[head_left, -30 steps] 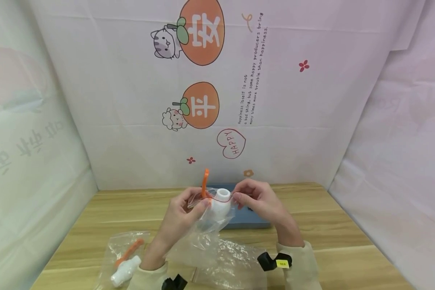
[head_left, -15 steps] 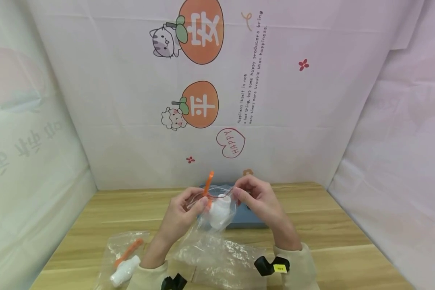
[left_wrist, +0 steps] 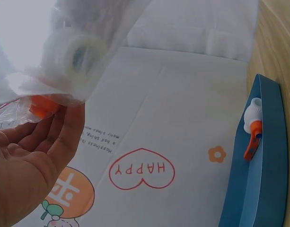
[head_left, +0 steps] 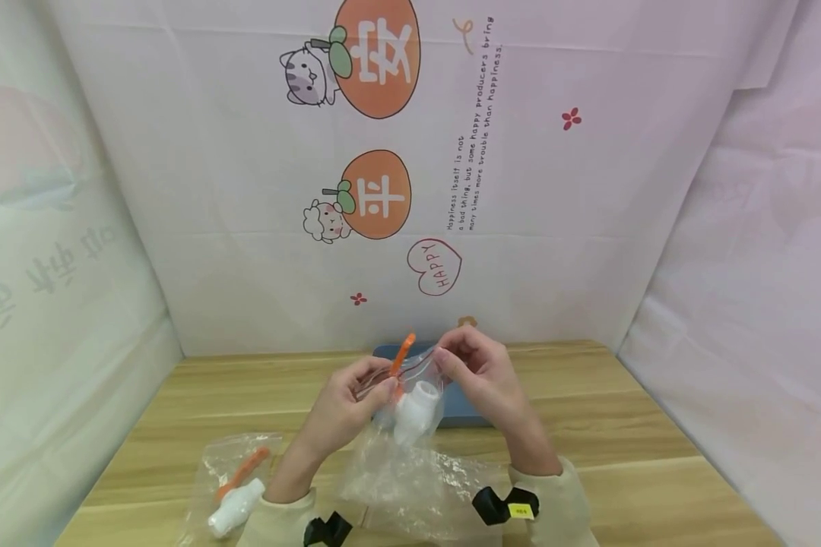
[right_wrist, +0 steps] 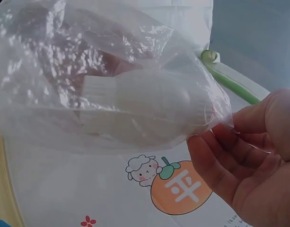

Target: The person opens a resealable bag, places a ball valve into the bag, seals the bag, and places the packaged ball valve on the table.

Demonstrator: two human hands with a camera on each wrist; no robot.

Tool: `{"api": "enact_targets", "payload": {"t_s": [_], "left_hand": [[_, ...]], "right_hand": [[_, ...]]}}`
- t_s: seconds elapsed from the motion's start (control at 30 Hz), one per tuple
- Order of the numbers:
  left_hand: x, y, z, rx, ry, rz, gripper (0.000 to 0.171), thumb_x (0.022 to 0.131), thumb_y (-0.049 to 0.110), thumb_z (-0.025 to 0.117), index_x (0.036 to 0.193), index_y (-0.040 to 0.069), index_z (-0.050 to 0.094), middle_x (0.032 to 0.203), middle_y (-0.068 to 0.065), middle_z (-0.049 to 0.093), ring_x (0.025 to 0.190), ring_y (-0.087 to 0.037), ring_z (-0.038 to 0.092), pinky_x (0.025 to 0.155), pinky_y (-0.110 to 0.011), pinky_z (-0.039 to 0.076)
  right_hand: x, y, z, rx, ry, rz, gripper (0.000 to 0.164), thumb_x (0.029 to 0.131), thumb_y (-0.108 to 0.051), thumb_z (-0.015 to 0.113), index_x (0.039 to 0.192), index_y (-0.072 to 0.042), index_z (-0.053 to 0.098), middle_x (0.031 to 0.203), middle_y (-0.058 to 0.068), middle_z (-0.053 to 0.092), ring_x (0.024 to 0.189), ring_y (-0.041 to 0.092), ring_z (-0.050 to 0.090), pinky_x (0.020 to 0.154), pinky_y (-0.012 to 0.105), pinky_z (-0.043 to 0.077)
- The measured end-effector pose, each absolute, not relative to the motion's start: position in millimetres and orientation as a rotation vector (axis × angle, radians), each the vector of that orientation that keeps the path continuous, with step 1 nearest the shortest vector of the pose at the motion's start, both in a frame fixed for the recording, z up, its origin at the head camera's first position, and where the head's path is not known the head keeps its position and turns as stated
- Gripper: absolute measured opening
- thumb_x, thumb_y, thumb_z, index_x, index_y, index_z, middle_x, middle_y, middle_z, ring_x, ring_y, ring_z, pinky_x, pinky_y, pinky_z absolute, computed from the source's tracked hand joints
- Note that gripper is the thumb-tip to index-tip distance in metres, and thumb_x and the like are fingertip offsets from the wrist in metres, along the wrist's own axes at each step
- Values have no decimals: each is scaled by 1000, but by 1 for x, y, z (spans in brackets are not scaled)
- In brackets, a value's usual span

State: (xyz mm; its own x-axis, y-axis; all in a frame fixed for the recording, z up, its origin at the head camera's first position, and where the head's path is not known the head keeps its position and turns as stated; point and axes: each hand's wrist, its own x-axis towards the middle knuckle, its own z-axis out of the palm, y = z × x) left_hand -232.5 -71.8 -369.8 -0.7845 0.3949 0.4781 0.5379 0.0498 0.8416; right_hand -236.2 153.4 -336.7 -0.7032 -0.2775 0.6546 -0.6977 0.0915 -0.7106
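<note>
Over the table, both hands hold a clear zip bag (head_left: 383, 467) by its red-lined mouth. Inside sits a white plastic ball valve (head_left: 417, 414), tilted, its orange handle (head_left: 405, 351) sticking up through the mouth. My left hand (head_left: 342, 403) pinches the bag's left edge with thumb and fingers, right at the handle's base. The right hand (head_left: 482, 372) pinches the other corner of the mouth between thumb and index finger. In the right wrist view the valve's white body (right_wrist: 154, 101) shows through the film beside those fingertips.
Another bagged valve (head_left: 236, 507) with an orange handle lies at the left on the wooden table (head_left: 643, 456). A blue tray (head_left: 461, 414) stands behind the hands; a loose valve (left_wrist: 252, 116) sits in it. More clear plastic (head_left: 465, 505) lies in front. White cloth walls enclose the table.
The valve's white neck, earlier above the red zip line, is now below it inside the bag. The right hand has drawn the bag's corner up, and the orange handle has tilted right.
</note>
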Motion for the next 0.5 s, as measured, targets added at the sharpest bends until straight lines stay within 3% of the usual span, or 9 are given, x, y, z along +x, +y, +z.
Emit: {"api": "enact_targets", "payload": {"t_s": [0.37,0.5], "left_hand": [[-232,-78,-369,-1170,-2223,-1866,22,97,10,61,119,7,62,113,-9,67,117,-22,64,97,-26,52],[-232,-81,-369,-1183,-2191,-1848,22,97,10,61,119,6,62,108,-12,68,100,-14,69,84,-27,57]], "right_hand": [[-229,145,-335,981,-1987,1555,8,93,5,60,97,-1,62,80,13,61,65,11,58,56,25,52],[-226,142,-335,969,-1957,1517,11,91,8,60,97,-1,62,82,13,61,66,11,57,56,24,52]]}}
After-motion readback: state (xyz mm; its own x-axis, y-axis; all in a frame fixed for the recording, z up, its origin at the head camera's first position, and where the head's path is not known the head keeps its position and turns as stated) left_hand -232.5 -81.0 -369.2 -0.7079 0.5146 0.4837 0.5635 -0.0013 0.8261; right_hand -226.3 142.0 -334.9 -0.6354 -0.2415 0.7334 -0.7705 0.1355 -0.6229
